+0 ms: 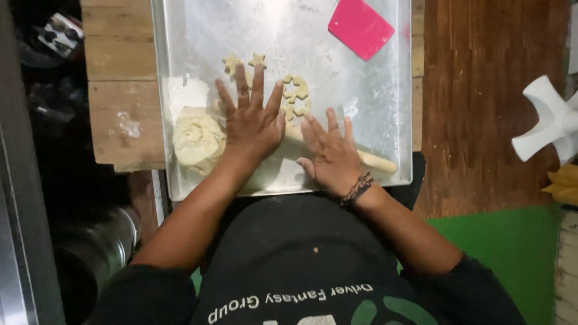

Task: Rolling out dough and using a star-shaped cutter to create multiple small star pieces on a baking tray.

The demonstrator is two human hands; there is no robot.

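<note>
Seen from above, left to right: wooden bench (120,60), then metal tray (385,120) dusted with flour. At tray's left, lump of dough (195,141), unrolled, just beside left hand (251,123). Left hand flat, fingers spread, palm pressing down on rolling pin (376,161). Right hand (331,157) likewise flat and open on pin, gripping nothing, beaded bracelet (358,188) at wrist. Pin lying slantwise across tray's near half, its right end showing past right hand, close to tray's right rim.

Judged partly done: two cut stars (244,61) set apart beyond left fingertips; rolled sheet (295,96) with star holes between the hands' fingertips, largely hidden under them. Left to do, apparently: lump at left not yet flattened, scraps of sheet not yet gathered.

Pink scraper (361,27) at tray's far right corner, well apart from both hands. Open floured metal across tray's far half, room there for rolling forward; little room to right, with pin's end near raised rim. Near rim just beneath wrists. Beyond tray, brown board (481,90); white plastic object (551,120) at frame's right edge.
</note>
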